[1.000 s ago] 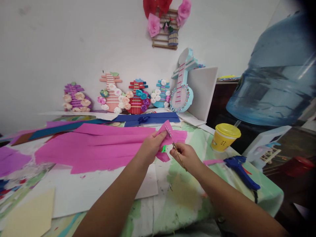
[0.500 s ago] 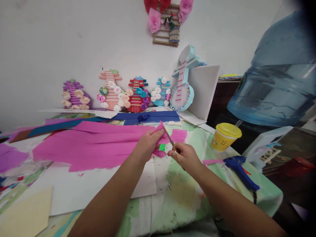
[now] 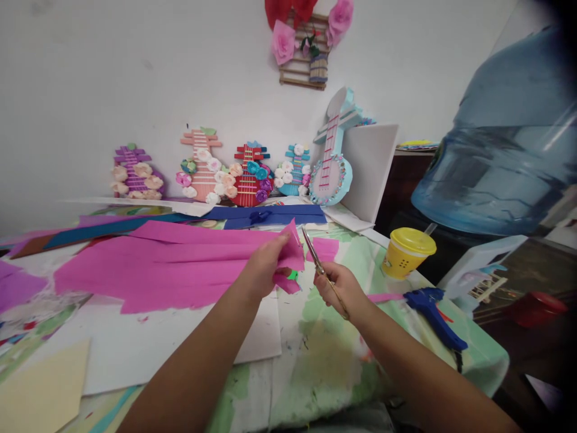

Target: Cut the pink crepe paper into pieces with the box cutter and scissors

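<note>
My left hand (image 3: 265, 264) pinches a folded piece of pink paper (image 3: 294, 246) near the middle of the view. Just right of it, my right hand (image 3: 341, 290) grips a pair of scissors (image 3: 316, 257), their tips pointing up and to the left. A small gap separates the blades from the held paper, and the blades look closed. Large pink sheets (image 3: 157, 264) spread over the table to the left, partly behind my left hand. A small pink piece (image 3: 325, 249) lies beyond the scissors.
A yellow lidded cup (image 3: 409, 252) and a blue glue gun (image 3: 436, 319) stand and lie on the right. Decorated instrument models (image 3: 247, 180) line the wall. A big water bottle (image 3: 496, 138) is at the right, a white board (image 3: 180, 337) at the left front.
The scissors in my right hand have come away from the pink paper, moving right and slightly down. My left hand still holds the paper, whose end now faces right. The view has shifted slightly.
</note>
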Action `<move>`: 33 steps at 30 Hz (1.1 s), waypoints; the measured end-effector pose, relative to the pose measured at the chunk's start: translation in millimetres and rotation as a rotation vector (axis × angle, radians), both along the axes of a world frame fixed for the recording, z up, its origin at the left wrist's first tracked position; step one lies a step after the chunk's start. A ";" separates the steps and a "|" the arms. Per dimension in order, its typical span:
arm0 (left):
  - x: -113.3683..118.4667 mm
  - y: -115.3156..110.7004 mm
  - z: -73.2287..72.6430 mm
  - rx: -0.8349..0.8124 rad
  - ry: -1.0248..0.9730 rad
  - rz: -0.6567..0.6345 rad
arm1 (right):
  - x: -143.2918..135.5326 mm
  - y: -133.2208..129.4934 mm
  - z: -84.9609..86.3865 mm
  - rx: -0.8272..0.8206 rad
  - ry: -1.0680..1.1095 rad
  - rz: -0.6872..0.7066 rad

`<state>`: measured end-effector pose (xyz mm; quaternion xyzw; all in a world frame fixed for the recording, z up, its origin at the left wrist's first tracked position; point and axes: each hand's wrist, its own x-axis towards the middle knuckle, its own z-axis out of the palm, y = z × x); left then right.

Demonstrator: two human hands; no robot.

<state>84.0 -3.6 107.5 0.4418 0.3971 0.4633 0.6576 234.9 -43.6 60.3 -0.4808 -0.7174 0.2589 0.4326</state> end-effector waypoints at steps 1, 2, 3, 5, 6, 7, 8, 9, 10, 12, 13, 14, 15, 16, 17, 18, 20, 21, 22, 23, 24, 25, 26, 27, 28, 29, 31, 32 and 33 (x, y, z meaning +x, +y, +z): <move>-0.1 0.2 -0.8 0.007 0.013 0.005 | 0.0 -1.4 1.2 -0.023 0.017 0.025; -0.3 0.6 -1.5 0.025 0.031 0.014 | 0.3 -3.1 2.1 -0.045 0.029 0.053; -0.9 1.2 -1.9 0.053 0.054 0.021 | 0.8 -5.1 2.8 -0.063 0.041 0.078; -3.1 2.4 -1.4 0.125 0.108 0.008 | 2.4 -9.1 3.2 -0.094 0.066 0.122; -4.5 2.8 -0.4 0.158 0.134 -0.007 | 3.2 -10.8 3.1 -0.115 0.079 0.145; -5.9 2.7 1.0 0.181 0.158 -0.022 | 3.9 -12.1 3.0 -0.143 0.089 0.170; -7.3 2.2 3.0 0.190 0.185 -0.040 | 4.4 -13.0 3.0 -0.176 0.099 0.195; -8.5 1.3 5.1 0.186 0.211 -0.057 | 4.4 -13.3 3.0 -0.213 0.111 0.216; -9.4 0.1 7.4 0.179 0.232 -0.072 | 4.0 -13.0 3.1 -0.251 0.124 0.234; -10.6 -2.7 11.4 0.177 0.259 -0.095 | 1.9 -11.2 3.4 -0.310 0.158 0.238; -10.9 -3.8 12.8 0.180 0.271 -0.100 | 0.5 -9.8 3.3 -0.332 0.175 0.225; -11.2 -4.7 13.6 0.187 0.284 -0.102 | -1.0 -8.4 3.2 -0.348 0.188 0.209; -11.3 -5.2 13.8 0.190 0.303 -0.100 | -2.5 -7.0 2.9 -0.360 0.194 0.196; -11.5 -5.5 13.6 0.191 0.328 -0.101 | -3.8 -5.8 2.7 -0.368 0.197 0.187; -11.5 -5.6 13.0 0.190 0.357 -0.104 | -5.0 -5.0 2.5 -0.374 0.198 0.183; -11.6 -5.6 12.3 0.189 0.385 -0.110 | -6.0 -4.5 2.7 -0.374 0.198 0.184; -11.5 -6.0 11.2 0.206 0.433 -0.118 | -7.6 -4.4 3.8 -0.364 0.202 0.190; -11.4 -6.4 11.1 0.228 0.456 -0.111 | -8.4 -4.7 4.8 -0.360 0.205 0.184; -11.3 -6.8 11.2 0.256 0.479 -0.102 | -9.1 -5.0 5.8 -0.358 0.206 0.174; -11.2 -7.3 11.5 0.280 0.501 -0.094 | -9.7 -5.2 6.6 -0.355 0.204 0.163; -11.2 -7.8 11.9 0.300 0.521 -0.087 | -10.2 -5.2 7.0 -0.349 0.200 0.154; -11.2 -8.1 12.4 0.317 0.543 -0.080 | -10.6 -4.8 7.0 -0.338 0.196 0.146; -11.3 -8.4 12.8 0.329 0.563 -0.076 | -10.9 -4.2 6.4 -0.324 0.192 0.142; -11.5 -8.5 13.3 0.334 0.578 -0.075 | -11.0 -3.2 5.4 -0.309 0.190 0.144; -11.7 -8.7 13.7 0.337 0.590 -0.076 | -11.2 -2.2 4.1 -0.300 0.191 0.149; -12.0 -8.9 14.0 0.338 0.598 -0.078 | -11.4 -1.1 2.7 -0.298 0.195 0.154; -12.6 -9.5 14.8 0.326 0.599 -0.095 | -12.2 0.3 0.7 -0.300 0.215 0.162; -12.8 -9.9 15.1 0.314 0.592 -0.106 | -12.7 0.7 0.3 -0.302 0.234 0.167; -13.0 -10.3 15.4 0.304 0.582 -0.116 | -13.4 0.7 0.3 -0.303 0.255 0.171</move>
